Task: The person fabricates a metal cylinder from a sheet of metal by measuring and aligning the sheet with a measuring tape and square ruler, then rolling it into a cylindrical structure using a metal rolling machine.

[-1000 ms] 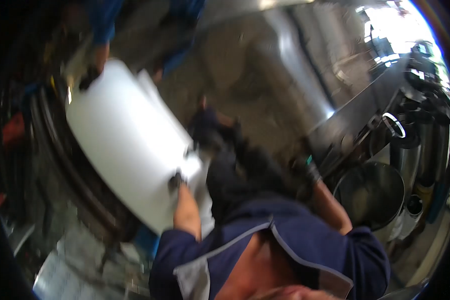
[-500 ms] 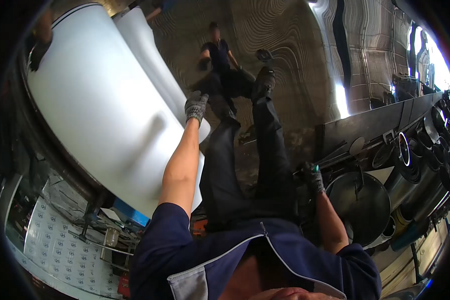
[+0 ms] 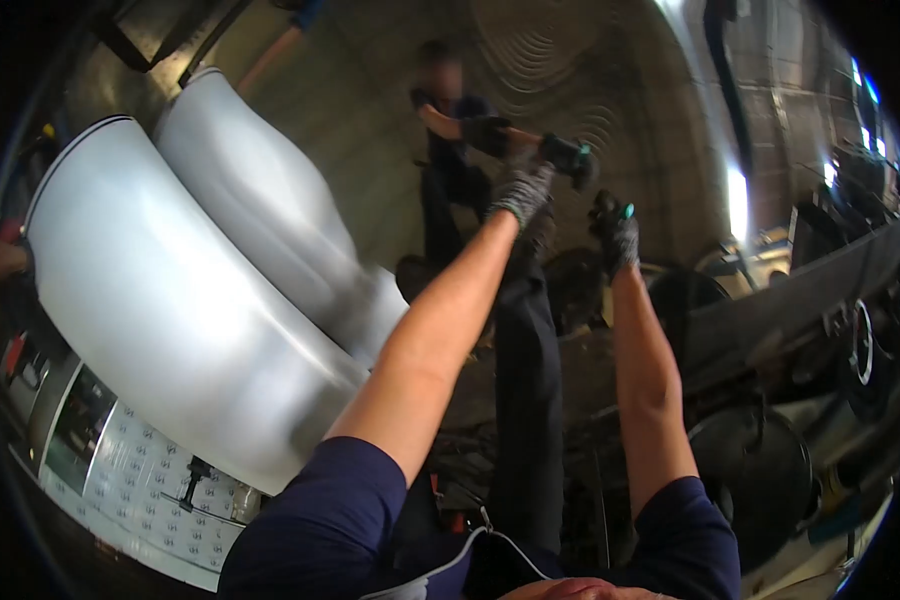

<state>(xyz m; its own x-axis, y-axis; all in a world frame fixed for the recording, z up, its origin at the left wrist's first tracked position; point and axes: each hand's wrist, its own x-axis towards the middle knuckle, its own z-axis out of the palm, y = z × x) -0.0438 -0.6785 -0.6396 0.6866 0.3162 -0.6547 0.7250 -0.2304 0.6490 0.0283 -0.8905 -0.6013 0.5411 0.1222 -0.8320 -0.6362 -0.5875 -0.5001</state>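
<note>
A grey glove covers my left hand (image 3: 523,190), stretched out in front of a dark mirror-like sheet (image 3: 390,130); its fingers are blurred, and contact with the sheet cannot be made out. To its right, my right hand (image 3: 617,232), in a dark glove, is closed, with a small green spot showing at its fingers; what it holds is too small to name. A large curved white sheet (image 3: 190,290) stands on the left, and its reflection (image 3: 260,170) shows beside it. The mirror-like sheet also reflects a figure with both arms raised.
Another person's hand (image 3: 10,260) is at the white sheet's left edge. Round dark pans (image 3: 755,480) and a long dark ledge (image 3: 770,310) lie on the right. A patterned sheet (image 3: 140,490) and a metal stand (image 3: 195,485) are at lower left.
My left hand has left the white sheet's edge and moved right. My right hand has risen from beside the pans towards the mirror-like sheet. The view has shifted.
</note>
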